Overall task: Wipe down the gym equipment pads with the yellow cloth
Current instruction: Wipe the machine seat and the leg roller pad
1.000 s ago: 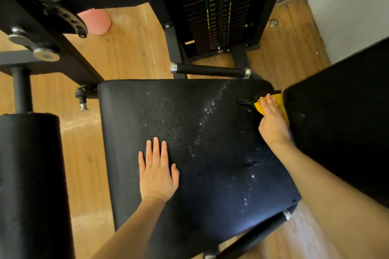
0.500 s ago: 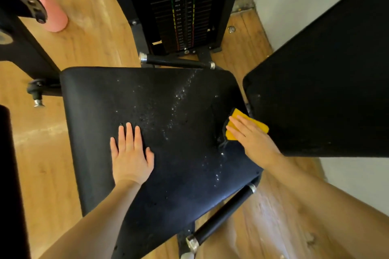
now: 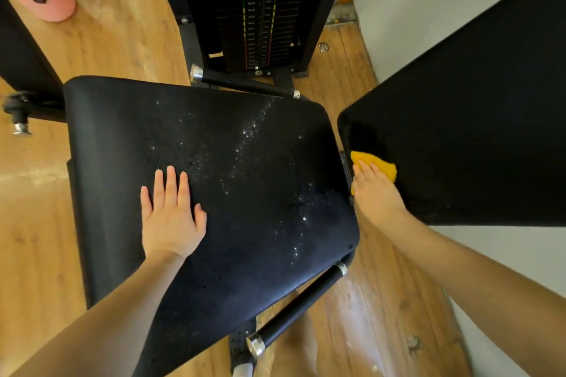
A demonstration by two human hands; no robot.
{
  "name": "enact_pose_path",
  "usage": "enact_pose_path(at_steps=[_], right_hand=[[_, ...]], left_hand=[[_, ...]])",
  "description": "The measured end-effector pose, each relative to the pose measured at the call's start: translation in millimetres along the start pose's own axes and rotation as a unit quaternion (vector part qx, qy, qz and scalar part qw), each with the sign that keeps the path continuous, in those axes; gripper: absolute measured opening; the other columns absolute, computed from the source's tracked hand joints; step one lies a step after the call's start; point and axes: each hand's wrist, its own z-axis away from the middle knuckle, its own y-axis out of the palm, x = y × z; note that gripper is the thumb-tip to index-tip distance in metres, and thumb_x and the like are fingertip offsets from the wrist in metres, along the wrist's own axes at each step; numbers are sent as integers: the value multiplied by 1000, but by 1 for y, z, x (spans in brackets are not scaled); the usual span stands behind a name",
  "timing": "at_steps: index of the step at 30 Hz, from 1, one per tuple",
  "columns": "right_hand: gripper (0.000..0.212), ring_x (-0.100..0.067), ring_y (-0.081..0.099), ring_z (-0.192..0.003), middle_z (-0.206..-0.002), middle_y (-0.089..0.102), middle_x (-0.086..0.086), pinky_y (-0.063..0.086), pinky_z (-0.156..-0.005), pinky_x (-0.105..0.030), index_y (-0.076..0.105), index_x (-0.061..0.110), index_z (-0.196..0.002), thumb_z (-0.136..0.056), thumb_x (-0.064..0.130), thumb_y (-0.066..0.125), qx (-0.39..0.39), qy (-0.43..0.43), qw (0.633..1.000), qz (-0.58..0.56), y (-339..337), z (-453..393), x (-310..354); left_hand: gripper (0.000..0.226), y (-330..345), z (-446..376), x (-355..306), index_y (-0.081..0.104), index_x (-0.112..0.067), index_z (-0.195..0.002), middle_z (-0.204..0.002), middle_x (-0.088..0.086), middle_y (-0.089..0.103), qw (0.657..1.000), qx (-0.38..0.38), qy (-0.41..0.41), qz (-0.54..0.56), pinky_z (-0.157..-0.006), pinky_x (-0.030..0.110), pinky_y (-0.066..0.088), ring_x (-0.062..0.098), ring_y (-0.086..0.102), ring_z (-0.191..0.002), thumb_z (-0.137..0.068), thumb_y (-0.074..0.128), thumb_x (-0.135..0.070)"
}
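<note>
- Because the yellow cloth [image 3: 375,167] is small, soft and light, it will likely bunch under the palm, so it seems best held flat under spread fingers, not pinched at a corner.
- The right hand [image 3: 375,193] lies over the cloth with fingers fairly straight, pressing it against the lower left corner of the back pad [image 3: 459,119]; whether the thumb hooks round the cloth's edge I cannot tell.
- The cloth sits just beside the gap between the back pad and the seat pad [image 3: 232,180], touching the back pad only, as far as can be seen.
- The left hand [image 3: 171,217] rests flat on the seat pad, fingers straight and close together, thumb out, holding nothing.
- The seat pad carries a scatter of droplets running from its far edge towards its near right corner, so it looks wet and not yet wiped; the vinyl is probably slick there and the cloth should glide.
- Both pads look firm and padded, fixed to the frame, so they should take steady pressure without shifting.
- Two black handles with metal ends flank the seat: the far handle [image 3: 245,84] and the near handle [image 3: 297,306], which could catch a forearm on long strokes.
- Beyond stand the weight stack [image 3: 258,15] and a pink roller [image 3: 56,1] on the wooden floor [image 3: 122,34], well apart from the hands.
</note>
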Motion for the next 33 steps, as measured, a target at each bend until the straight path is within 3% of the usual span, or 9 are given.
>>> enact_pose_path(at_steps=[4, 7, 9, 11, 16, 20, 28, 30, 33], right_hand=[[48, -29, 10, -144, -154, 19, -14, 3, -116, -38, 24, 7, -145, -100, 21, 31, 20, -35, 997, -69, 16, 28, 8], [46, -32, 31, -137, -142, 42, -16, 22, -113, -42, 47, 8, -133, -90, 22, 55, -109, -29, 990, -90, -4, 16, 1], [50, -31, 18, -142, -151, 26, -14, 14, -115, -43, 33, 10, -142, -95, 23, 44, -133, -37, 988, -66, -21, -5, -8], [53, -30, 5, -144, -156, 11, -12, 6, -116, -43, 21, 12, -146, -98, 26, 36, -103, -28, 994, -33, -36, -33, -23], [50, -31, 7, -143, -155, 14, -14, 7, -116, -44, 25, 9, -145, -99, 26, 34, -52, 22, 998, 9, -27, -62, -27], [43, -28, 10, -144, -154, 19, -12, 6, -117, -41, 38, 11, -139, -98, 23, 33, -55, 41, 994, -83, -10, -29, -4], [47, -27, 1, -144, -156, 9, -11, -6, -115, -37, 25, 11, -145, -100, 21, 31, -38, 37, 992, -110, 34, 67, 8], [50, -30, 12, -143, -153, 20, -14, -9, -113, -37, 33, 8, -142, -95, 15, 46, -80, 50, 989, -112, 41, 90, 4], [55, -40, 47, -124, -130, 53, -23, -3, -114, -33, 60, -2, -119, -65, -5, 74, -160, 133, 967, -148, 45, 121, -8]], left_hand=[[64, -1, 0, 0, 32, -1, -143, -153, 18, 23, 1000, 3, 1, 5, -114, 52, 8, 33, 12, -143, -89, 40, -32], [64, -1, 0, -1, 31, -2, -144, -153, 17, 21, 1000, 7, -2, 5, -115, 51, 7, 32, 10, -144, -90, 49, -29], [64, -1, 0, -1, 30, -2, -144, -153, 17, 21, 1000, 4, -3, 3, -115, 51, 6, 32, 10, -144, -90, 48, -30], [64, 1, 0, 0, 32, -2, -144, -153, 17, 23, 1000, -4, -4, -2, -115, 50, 6, 32, 12, -143, -89, 37, -34], [66, 3, -1, 0, 32, -3, -144, -153, 17, 24, 1000, -6, -5, -8, -115, 49, 4, 31, 11, -143, -86, 33, -36], [63, 1, 1, 0, 29, -3, -145, -154, 16, 20, 1000, -2, -2, -11, -115, 49, 3, 31, 8, -144, -90, 36, -33], [64, -2, 2, 0, 25, -3, -147, -156, 16, 15, 1000, 1, 4, 9, -116, 49, 2, 30, 3, -145, -92, 44, -29], [64, -2, 2, 0, 25, -3, -146, -155, 16, 15, 1000, 0, 4, 12, -115, 50, 2, 30, 3, -145, -92, 45, -29], [64, -1, 3, 0, 26, -3, -146, -155, 16, 16, 1000, -3, 3, 8, -115, 50, 3, 30, 5, -145, -91, 45, -29]])
